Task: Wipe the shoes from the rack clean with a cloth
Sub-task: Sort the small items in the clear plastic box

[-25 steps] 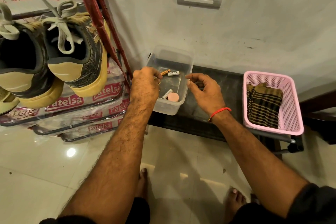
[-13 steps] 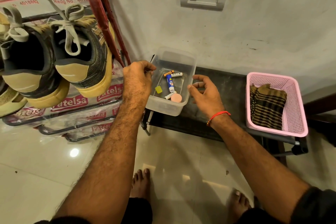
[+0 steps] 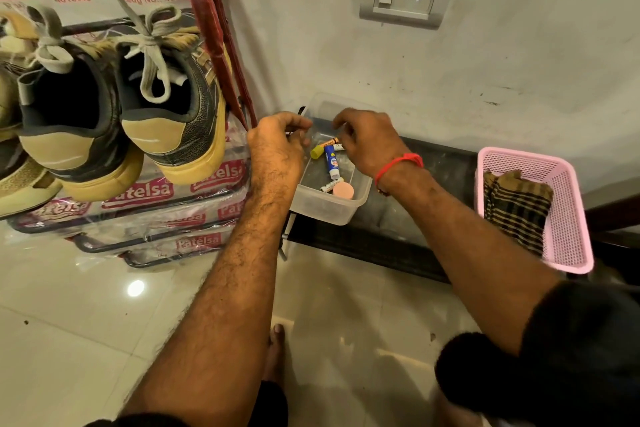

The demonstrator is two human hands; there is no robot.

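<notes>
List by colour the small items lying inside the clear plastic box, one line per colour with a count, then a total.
Yellow cap: 1
Blue glue stick: 1
Orange tube: 1
White tubes: 2
Round pink lid: 1
Total: 6, all in the clear plastic box; hands may hide others.

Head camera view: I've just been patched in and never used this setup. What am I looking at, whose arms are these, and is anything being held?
There is no machine here. The one picture comes from a camera on a person's head, looking forward and down at their own bare arms. The left hand and the right hand, with a red thread at its wrist, have their fingers curled over a clear plastic box on a dark low bench. Whether either hand grips anything is hidden. The box holds a blue tube, a yellow piece and a pink round cap. The checked cloth lies untouched in the pink basket. The shoes sit on the rack at left.
</notes>
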